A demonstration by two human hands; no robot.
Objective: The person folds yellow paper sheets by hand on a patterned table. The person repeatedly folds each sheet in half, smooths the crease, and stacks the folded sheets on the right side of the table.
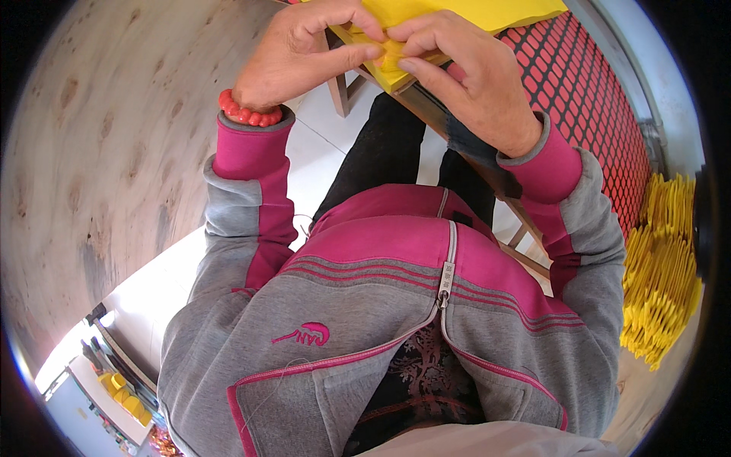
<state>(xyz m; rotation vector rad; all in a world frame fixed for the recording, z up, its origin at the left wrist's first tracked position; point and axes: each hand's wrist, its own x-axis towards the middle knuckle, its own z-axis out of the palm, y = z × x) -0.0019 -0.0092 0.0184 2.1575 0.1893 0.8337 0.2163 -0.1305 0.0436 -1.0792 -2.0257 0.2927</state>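
At the top of the head view both hands meet over a thin yellow sheet (390, 67), paper or cloth, I cannot tell which. My left hand (293, 57), with a red bead bracelet (247, 111) at its wrist, pinches the sheet's folded near part between thumb and fingers. From the other side my right hand (483, 84) pinches the same part, thumb below and fingertips above. More flat yellow material (502, 11) spreads behind the hands and runs out of the top edge.
A wooden stool or small table frame (426, 114) stands under the yellow material. Red cushioning with a black mesh pattern (586, 99) lies to the right. Beyond it rises a pile of folded yellow pieces (659, 266). A wood-grained board (114, 137) fills the left side.
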